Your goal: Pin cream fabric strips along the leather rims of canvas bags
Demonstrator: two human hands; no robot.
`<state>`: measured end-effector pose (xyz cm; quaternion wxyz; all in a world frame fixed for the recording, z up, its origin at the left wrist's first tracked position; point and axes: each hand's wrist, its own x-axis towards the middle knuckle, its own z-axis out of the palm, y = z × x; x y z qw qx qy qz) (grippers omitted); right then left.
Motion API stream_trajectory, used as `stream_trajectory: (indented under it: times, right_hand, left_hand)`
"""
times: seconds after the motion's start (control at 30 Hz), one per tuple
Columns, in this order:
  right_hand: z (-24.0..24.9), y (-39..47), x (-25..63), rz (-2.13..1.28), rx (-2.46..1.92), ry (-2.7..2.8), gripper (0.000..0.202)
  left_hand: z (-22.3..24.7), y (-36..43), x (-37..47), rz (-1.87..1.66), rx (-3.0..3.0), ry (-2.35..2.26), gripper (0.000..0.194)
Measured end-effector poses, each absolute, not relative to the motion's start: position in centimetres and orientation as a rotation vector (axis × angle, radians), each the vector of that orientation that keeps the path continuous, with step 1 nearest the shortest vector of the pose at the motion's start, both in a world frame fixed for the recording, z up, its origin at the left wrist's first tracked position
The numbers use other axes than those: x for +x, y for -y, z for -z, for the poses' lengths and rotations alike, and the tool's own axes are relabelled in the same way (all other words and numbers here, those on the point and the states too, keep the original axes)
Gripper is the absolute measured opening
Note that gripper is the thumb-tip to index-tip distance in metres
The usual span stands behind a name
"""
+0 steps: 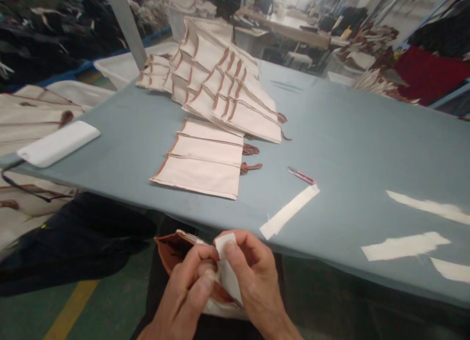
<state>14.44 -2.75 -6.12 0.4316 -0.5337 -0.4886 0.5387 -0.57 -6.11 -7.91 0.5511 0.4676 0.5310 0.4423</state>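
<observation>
Your two hands are close together at the bottom centre of the frame, over a cloth bag (172, 254) with a brown inside, its mouth partly spread. The bag sits at your lap, below the near edge of the blue-grey table (352, 134). Your right hand (255, 276) has its thumb pressed against the fingers, clamped on a white strip (225, 241). Your left hand (185, 288) is just beside it, thumb and fingers bent close at the bag's mouth; you cannot tell from here what, if anything, is pinched between them.

In front of you, near the centre, a flat cream bag (205, 159) lies with its brown ties pointing right. Above it, a heap of similar bags (220, 80) overlaps in the upper middle. Right of centre, small pink-handled snips (303, 176) rest at the upper end of a slanting paper strip (290, 212). More pale strips (407, 246) lie at the lower right, and a white case (60, 143) lies on the table at left.
</observation>
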Motion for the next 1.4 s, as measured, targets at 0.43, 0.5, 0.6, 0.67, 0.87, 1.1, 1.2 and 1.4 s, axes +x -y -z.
stream_trajectory:
  times: [0.43, 0.5, 0.6, 0.67, 0.87, 1.1, 1.2, 1.4]
  right_hand:
    - [13.8, 6.8, 13.6, -1.553, -1.477, 1.012, 0.052]
    - [14.4, 7.1, 13.1, -1.579, -1.473, 1.016, 0.052]
    - [15.0, 7.5, 12.7, -1.612, -1.472, 1.036, 0.052]
    - [15.2, 7.6, 12.6, -1.629, -1.471, 1.056, 0.051]
    - [11.2, 6.0, 14.4, -1.592, -1.476, 1.207, 0.039]
    - [2.9, 4.3, 16.5, -1.579, -1.521, 1.508, 0.027]
    - [1.5, 4.2, 16.4, -1.642, -1.633, 1.385, 0.028]
    - [1.1, 3.8, 16.4, -1.631, -1.591, 1.365, 0.031]
  left_hand:
    - [11.0, 9.0, -4.3, -0.923, 1.241, -1.252, 0.034]
    - [10.7, 9.0, -5.0, -0.822, 1.328, -1.313, 0.029]
    - [10.5, 8.9, -5.9, -0.551, 1.380, -1.439, 0.034]
    - [10.5, 8.7, -6.3, -0.426, 1.340, -1.483, 0.040]
    - [9.4, 7.9, -5.2, -0.541, 1.284, -1.417, 0.044]
    - [7.2, 4.4, -3.3, -0.810, 1.071, -1.254, 0.054]
    - [7.2, 3.8, -3.3, -0.800, 1.026, -1.199, 0.058]
    - [6.5, 3.7, -2.9, -0.771, 0.837, -1.090, 0.060]
